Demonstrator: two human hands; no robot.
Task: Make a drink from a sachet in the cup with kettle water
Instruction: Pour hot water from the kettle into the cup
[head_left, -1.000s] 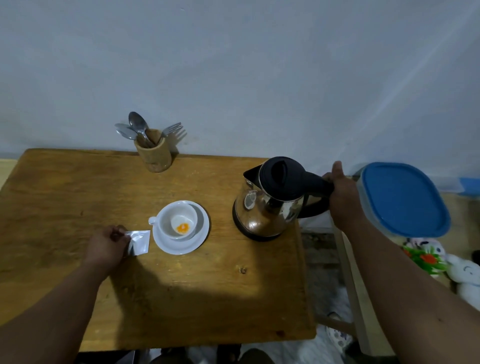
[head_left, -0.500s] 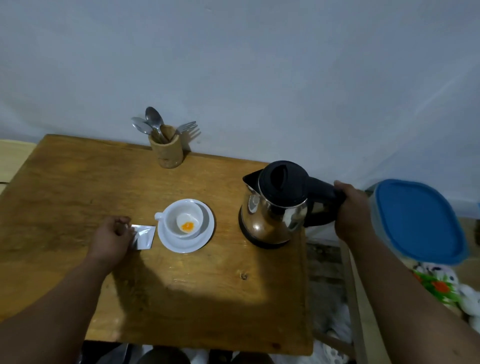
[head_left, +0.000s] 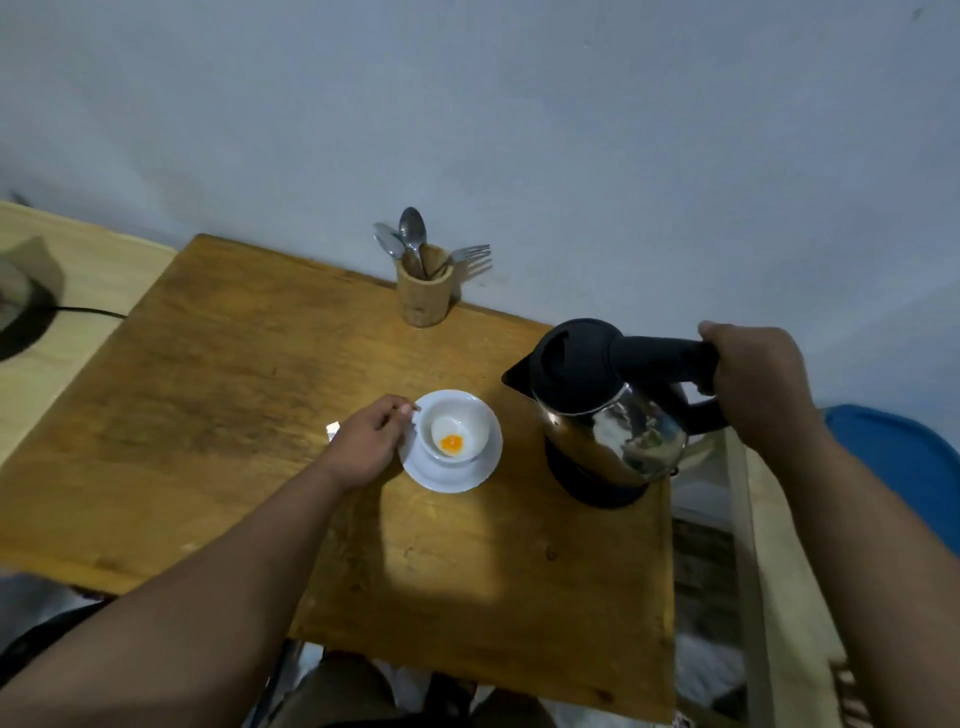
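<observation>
R hand (head_left: 759, 384) fingers wrap kettle (head_left: 602, 410) handle at table (head_left: 218, 395) right edge; L hand (head_left: 370, 448) fingers pinch cup (head_left: 455, 431) handle.

The left hand (head_left: 366, 447) leaves the sachet (head_left: 332, 430) and now pinches the cup (head_left: 454, 432) handle, while the right hand (head_left: 753, 382) lifts the kettle (head_left: 602, 410) off its base (head_left: 597, 486), tilted left.

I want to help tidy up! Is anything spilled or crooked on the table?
Nothing is spilled. The kettle is tipped toward the cup, but the right hand grips its handle, ready to pour. The left hand holds the cup's handle. Orange powder sits inside the cup, where it belongs.
</observation>
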